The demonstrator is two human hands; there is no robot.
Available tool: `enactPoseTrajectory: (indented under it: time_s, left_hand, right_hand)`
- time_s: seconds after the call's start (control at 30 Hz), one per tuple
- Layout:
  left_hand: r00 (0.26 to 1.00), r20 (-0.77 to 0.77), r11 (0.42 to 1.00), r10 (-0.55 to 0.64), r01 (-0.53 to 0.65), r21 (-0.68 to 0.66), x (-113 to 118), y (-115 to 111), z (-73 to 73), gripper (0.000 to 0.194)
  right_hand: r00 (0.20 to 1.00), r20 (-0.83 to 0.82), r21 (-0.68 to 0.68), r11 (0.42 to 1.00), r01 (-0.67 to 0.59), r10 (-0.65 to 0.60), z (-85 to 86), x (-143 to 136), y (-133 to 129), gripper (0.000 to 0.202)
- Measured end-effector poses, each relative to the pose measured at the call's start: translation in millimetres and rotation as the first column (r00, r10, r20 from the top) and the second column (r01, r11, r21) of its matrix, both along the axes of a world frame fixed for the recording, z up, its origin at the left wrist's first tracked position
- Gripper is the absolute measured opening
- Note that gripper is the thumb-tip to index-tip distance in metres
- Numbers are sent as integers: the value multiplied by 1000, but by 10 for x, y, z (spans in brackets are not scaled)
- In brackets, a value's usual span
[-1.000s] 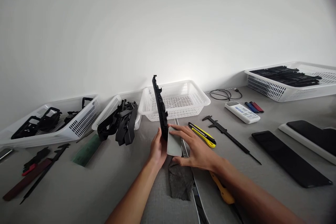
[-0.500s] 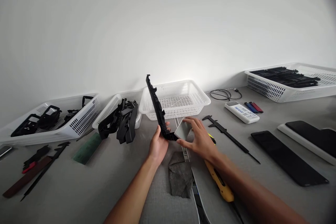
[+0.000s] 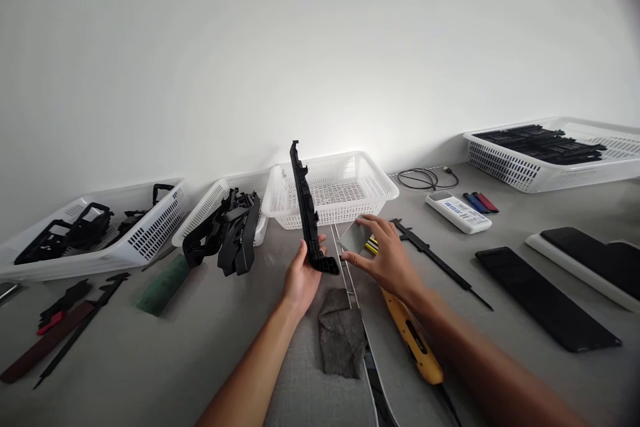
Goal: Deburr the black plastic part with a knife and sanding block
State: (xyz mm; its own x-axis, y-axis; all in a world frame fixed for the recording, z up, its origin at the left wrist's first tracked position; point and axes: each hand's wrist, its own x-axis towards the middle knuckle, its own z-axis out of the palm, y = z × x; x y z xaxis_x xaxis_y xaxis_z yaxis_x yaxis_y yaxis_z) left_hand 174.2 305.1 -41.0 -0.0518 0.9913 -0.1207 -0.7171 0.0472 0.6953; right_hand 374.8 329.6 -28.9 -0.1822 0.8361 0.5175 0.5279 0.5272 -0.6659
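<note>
My left hand is closed around the lower bend of a black L-shaped plastic trim piece, whose long arm stands nearly upright. Its short foot points right. To the right, my right hand pinches a flat, light grey square piece between thumb and fingers, apart from the trim. A yellow-and-black striped object shows behind those fingers; I cannot tell whether it is held. Below the hands a dark grey crumpled cloth lies on the table. A yellow corded hand tool rests beneath my right wrist.
A white basket stands behind the hands. Baskets with black plastic parts flank it: one middle left, one far left, one far right. Calipers, a white device and a black panel lie right.
The grey piece has moved away from the trim's foot, up and to the right, with my right hand. The trim has tilted more upright in my left hand.
</note>
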Motion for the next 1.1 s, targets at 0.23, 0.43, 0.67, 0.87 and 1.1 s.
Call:
enactPoseTrajectory:
  time_s: [0.23,0.43,0.67,0.87,1.1]
  left_hand:
    - [997,-71,998,-43,39,-57,40,-38,-90,36]
    - [981,-129,988,-147,153,34,102,-61,-62,43]
    - [989,-89,993,-120,121,5,104,-59,-113,32]
    - [974,-106,978,-200,205,33,131,-67,-100,40]
    - [985,-83,988,-152,154,20,123,-72,-108,34]
  right_hand:
    - [902,122,-5,909,-417,415,120,-184,-235,80]
    - [998,-50,-64,997,-32,29,-55,-61,-2,66]
    - [956,9,-16,956,-292,292,52,-162,-163,66]
    - [998,-48,-105,994,21,-27,1,-60,-37,60]
    - [967,18,-34,967,-252,253,60,-138,-145,62]
